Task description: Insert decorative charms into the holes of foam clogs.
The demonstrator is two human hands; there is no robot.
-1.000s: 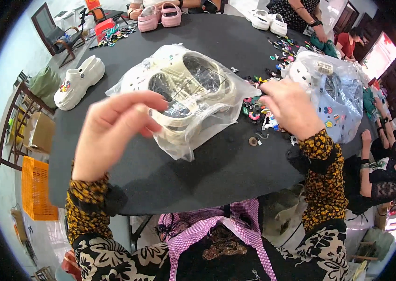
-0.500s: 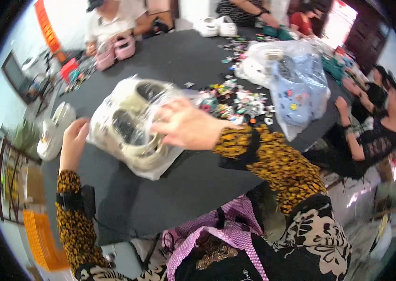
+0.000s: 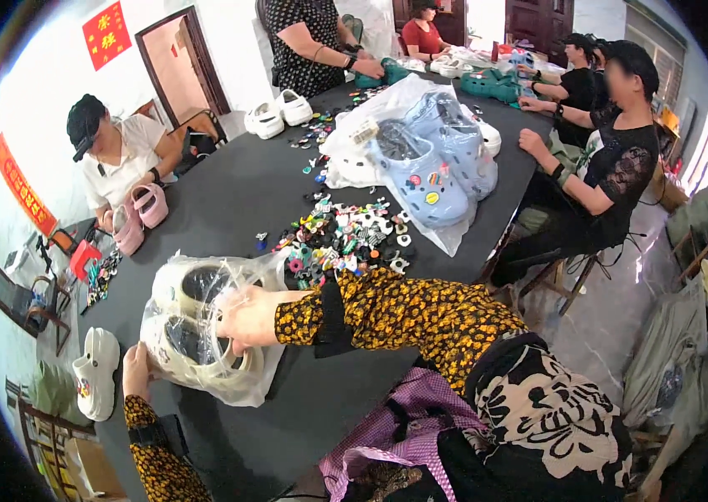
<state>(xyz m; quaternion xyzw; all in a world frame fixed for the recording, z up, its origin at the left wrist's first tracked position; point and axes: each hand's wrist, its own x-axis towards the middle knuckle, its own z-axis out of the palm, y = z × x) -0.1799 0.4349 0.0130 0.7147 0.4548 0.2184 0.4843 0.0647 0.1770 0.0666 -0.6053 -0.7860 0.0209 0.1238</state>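
Head | bagged clogs [image 3: 195, 335] between left hand [image 3: 136, 372] | right hand [image 3: 245, 318] grips top

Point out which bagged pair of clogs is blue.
The bagged blue clogs at the table's far side; the bagged pair between both hands holds cream clogs.

Our view has swung left along the tabletop [image 3: 237, 201]: the bagged cream clogs [image 3: 203, 335] now sit at our far left edge. Our right hand [image 3: 245, 318] has crossed over onto the bag, while our left hand [image 3: 136, 372] has dropped to its lower-left corner.
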